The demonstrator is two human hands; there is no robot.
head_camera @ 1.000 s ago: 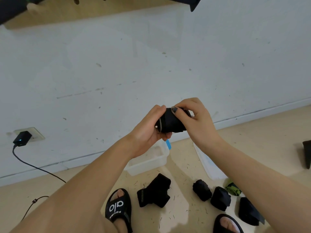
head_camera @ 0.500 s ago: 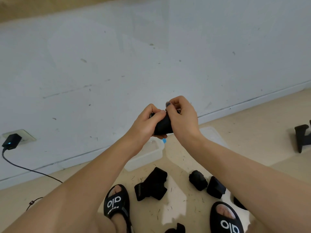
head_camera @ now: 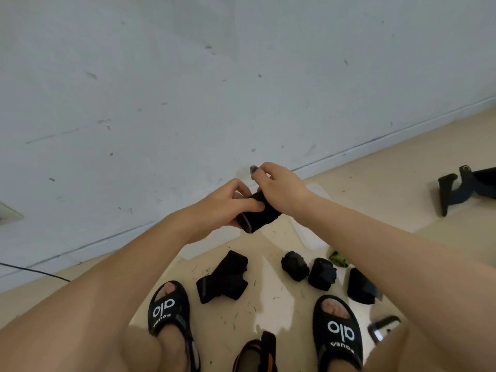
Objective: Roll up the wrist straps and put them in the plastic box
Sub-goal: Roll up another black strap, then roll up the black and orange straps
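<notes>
Now lower, hands (head_camera: 249,200) on strap (head_camera: 257,214)

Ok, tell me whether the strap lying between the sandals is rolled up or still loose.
Loose: the wrist strap lies spread on the floor, unlike the rolled bundle beside it.

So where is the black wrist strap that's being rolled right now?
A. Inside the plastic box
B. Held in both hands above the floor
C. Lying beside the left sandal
B: the left hand and right hand both grip the rolled strap in the air.
</notes>
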